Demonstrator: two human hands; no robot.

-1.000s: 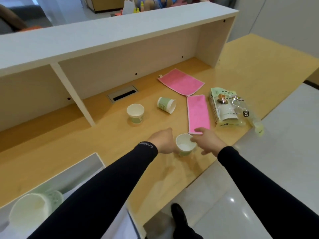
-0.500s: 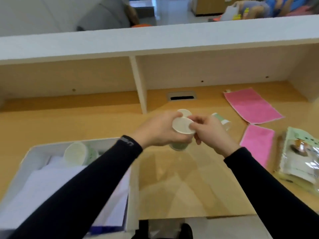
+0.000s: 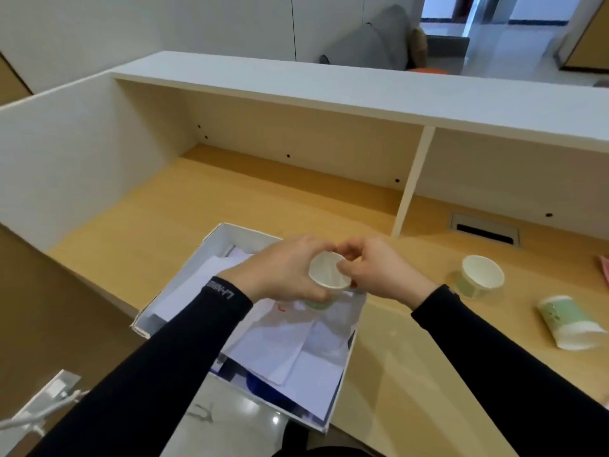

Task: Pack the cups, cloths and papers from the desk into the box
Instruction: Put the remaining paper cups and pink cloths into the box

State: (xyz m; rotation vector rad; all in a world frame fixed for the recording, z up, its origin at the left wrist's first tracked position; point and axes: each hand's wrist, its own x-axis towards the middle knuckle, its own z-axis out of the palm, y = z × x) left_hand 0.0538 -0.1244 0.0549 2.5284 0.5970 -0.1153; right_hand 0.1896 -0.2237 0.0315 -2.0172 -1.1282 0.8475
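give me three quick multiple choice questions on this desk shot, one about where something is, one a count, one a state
1. Where is the held cup?
A. over the box
B. on the shelf
C. on the floor

2. How many cups remain on the desk?
A. none
B. two
C. five

3. How does the green cup lie?
A. upright
B. on its side
C. stacked inside another

Answers:
1 A, the left hand and right hand hold it above the box of papers.
2 B, the upright cup and the green cup.
3 B, its mouth faces sideways.

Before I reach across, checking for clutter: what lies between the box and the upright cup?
Only bare desk lies between the box and the upright cup, as the head view shows; the right hand hangs above that stretch.
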